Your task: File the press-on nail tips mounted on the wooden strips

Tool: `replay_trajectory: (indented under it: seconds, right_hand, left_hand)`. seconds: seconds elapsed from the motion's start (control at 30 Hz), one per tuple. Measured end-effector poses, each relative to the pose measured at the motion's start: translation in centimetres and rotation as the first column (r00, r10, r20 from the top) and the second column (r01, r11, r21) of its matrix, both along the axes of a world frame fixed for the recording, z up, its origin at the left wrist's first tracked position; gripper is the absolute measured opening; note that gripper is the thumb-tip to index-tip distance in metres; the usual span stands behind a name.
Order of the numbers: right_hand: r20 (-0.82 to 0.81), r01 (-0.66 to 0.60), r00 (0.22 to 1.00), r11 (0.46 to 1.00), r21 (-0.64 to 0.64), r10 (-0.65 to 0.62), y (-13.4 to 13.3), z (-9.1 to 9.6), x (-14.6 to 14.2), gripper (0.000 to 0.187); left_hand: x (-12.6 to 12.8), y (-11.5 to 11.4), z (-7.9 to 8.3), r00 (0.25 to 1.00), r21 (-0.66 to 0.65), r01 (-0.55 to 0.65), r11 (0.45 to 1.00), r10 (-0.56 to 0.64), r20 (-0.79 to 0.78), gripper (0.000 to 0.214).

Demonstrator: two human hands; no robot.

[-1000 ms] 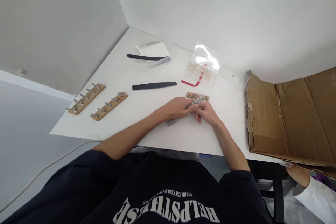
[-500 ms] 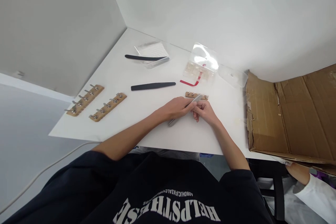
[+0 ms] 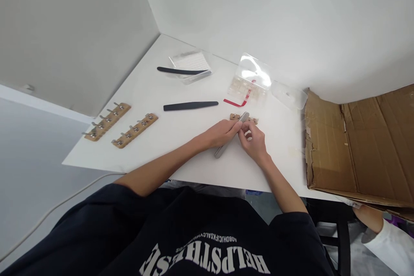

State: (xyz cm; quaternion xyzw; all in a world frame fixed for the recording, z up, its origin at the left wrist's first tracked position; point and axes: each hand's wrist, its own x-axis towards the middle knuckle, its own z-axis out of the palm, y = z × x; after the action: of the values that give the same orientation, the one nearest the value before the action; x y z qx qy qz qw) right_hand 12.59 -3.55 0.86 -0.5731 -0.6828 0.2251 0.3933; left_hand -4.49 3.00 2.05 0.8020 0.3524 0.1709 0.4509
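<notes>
My left hand (image 3: 222, 133) is closed around a grey nail file (image 3: 231, 140), which slants from lower left to upper right. My right hand (image 3: 253, 138) is curled beside the file's upper end, its fingertips pinched on something too small to make out. Just beyond both hands lies a short wooden strip with metal studs (image 3: 254, 119), partly hidden by the file tip. Both hands rest over the white table (image 3: 181, 146).
Two longer studded wooden strips (image 3: 120, 125) lie at the left edge. A black file (image 3: 190, 105) lies mid-table and another (image 3: 179, 70) rests on a clear lidded box. Clear plastic boxes (image 3: 252, 78) and a red strip stand behind. An open cardboard box (image 3: 359, 146) sits right; another person's hand (image 3: 368, 217) shows below it.
The file has tilted steeper and its tip has risen over the short strip. My right hand has turned, fingers lifted toward the file's upper end. The left hand has barely moved.
</notes>
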Motion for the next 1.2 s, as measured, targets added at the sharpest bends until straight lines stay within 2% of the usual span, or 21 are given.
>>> replay_trajectory:
  seconds: [0.2, 0.47, 0.6, 0.8, 1.0, 1.13, 1.2]
  right_hand:
    - [0.011, -0.017, 1.0, 1.0, -0.012, 0.017, 0.0, 0.1, 0.1, 0.008]
    - [-0.063, -0.096, 0.994, 0.993, -0.068, 0.092, -0.2, 0.6, 0.3, 0.009]
    - [-0.043, -0.111, 0.993, 0.99, -0.087, 0.107, -0.2, 0.7, 0.3, 0.009]
    - [-0.091, -0.067, 0.994, 0.988, -0.138, 0.055, -0.2, 0.6, 0.0, 0.023]
    - [-0.12, -0.093, 0.99, 0.987, -0.134, 0.077, -0.1, 0.7, -0.3, 0.023]
    - [-0.16, -0.014, 0.987, 0.993, -0.121, -0.005, 0.1, 1.0, -0.2, 0.026]
    - [-0.16, -0.035, 0.987, 0.99, -0.135, 0.013, 0.0, 0.9, -0.2, 0.028]
  left_hand:
    - [-0.1, 0.1, 0.0, 0.999, 0.007, 0.006, 1.0, -0.006, -0.036, 0.043]
    - [-0.4, 0.0, 0.3, 0.996, -0.004, 0.072, 0.997, -0.072, 0.047, 0.045]
    - [-0.4, 0.1, 0.1, 0.997, 0.042, 0.08, 0.996, -0.08, -0.018, 0.048]
    - [-0.3, 0.1, -0.3, 0.992, 0.087, 0.059, 0.994, -0.048, -0.113, 0.055]
    - [-0.3, 0.2, -0.9, 0.992, 0.122, 0.057, 0.991, -0.043, -0.118, 0.055]
    - [-0.3, 0.2, -1.1, 0.992, 0.132, 0.057, 0.99, -0.041, -0.12, 0.059]
    - [-0.3, 0.3, -1.2, 0.993, 0.142, 0.06, 0.988, -0.044, -0.113, 0.059]
